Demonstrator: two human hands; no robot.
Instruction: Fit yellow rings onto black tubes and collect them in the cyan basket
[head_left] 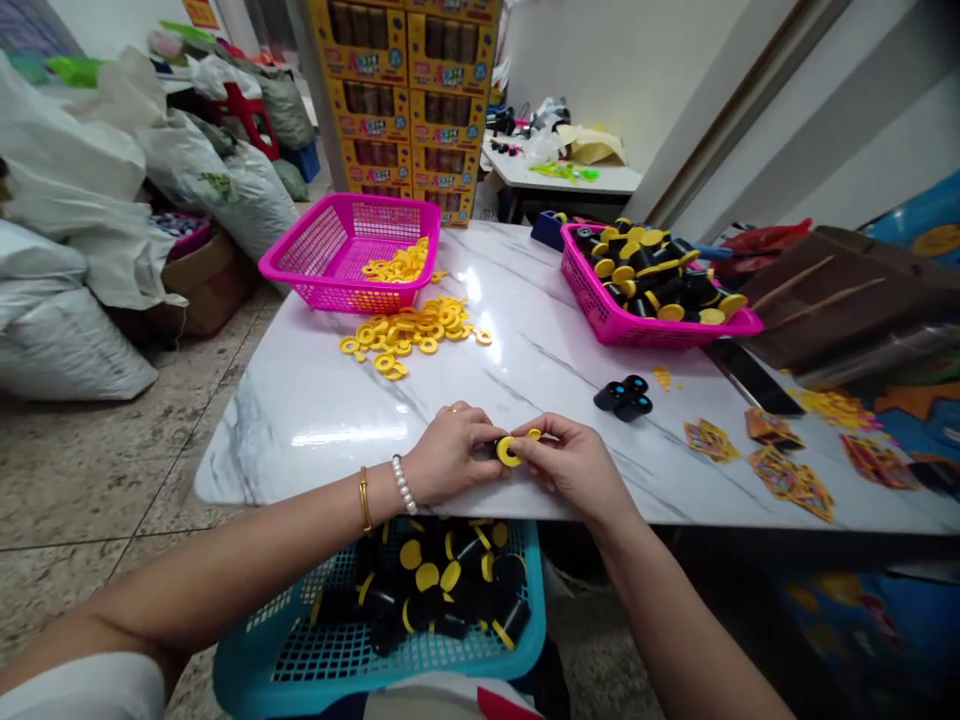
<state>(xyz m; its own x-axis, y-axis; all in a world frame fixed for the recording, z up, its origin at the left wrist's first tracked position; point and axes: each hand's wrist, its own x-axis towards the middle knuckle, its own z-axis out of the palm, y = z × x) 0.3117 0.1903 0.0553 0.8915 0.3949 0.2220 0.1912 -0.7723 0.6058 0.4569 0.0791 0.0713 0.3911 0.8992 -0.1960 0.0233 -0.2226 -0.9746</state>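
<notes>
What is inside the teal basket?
Black cylinders with yellow caps lie in the teal basket. The tabletop and left forearm cover its far part; upper pieces hide whatever lies below.

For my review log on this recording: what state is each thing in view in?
Left hand: closed on a mostly hidden black piece
Right hand: pinching
Yellow ring: held at the right hand's fingertips
Loose yellow rings: piled on the table
Left pink basket: partly filled
Right pink basket: heaped
Teal basket: holding jumbled pieces
Black cylinders: bunched together
Yellow boxes: stacked
</notes>
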